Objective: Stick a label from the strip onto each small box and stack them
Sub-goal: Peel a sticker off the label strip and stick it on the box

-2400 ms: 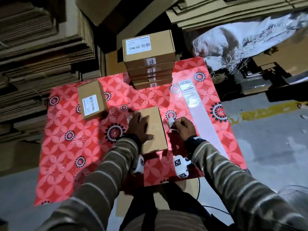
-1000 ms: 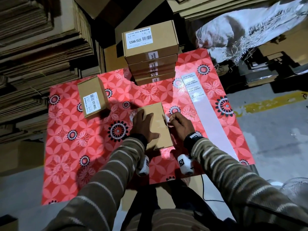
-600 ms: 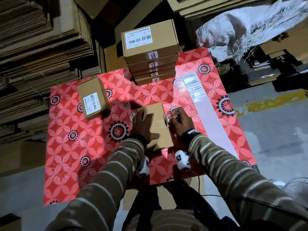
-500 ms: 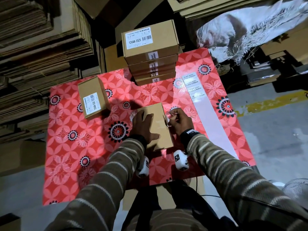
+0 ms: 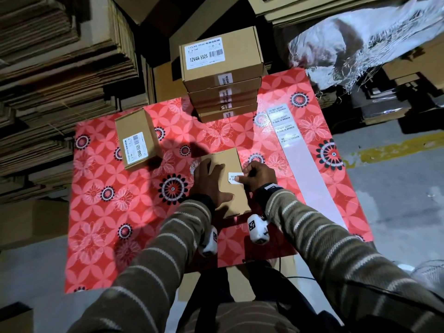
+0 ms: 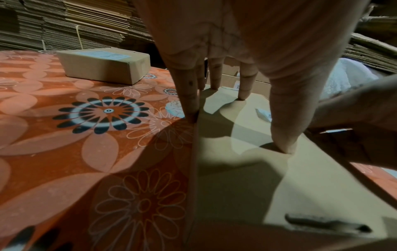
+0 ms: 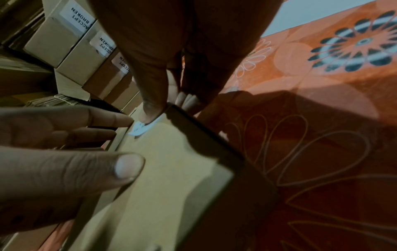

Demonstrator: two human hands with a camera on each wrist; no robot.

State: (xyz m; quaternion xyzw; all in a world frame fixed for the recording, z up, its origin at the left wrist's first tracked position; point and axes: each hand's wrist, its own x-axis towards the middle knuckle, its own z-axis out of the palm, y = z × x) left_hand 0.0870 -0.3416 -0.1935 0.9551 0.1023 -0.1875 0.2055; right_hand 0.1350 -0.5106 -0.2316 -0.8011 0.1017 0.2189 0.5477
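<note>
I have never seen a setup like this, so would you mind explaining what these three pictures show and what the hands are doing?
No machine is at work here: a person wears one camera on the head and one on each wrist. The head view looks down at both arms; each wrist view looks along its hand at the fingers.

On the red flowered cloth lies a cardboard box. The left hand rests on it with straight fingers, holding it steady. The right hand presses a white label onto the box's right edge with its thumb; the right wrist view shows the thumb on the label.

Behind stands a stack of boxes with such labels on their sides. Another box lies to the left. The label strip lies to the right, with several labels at its far end.
</note>
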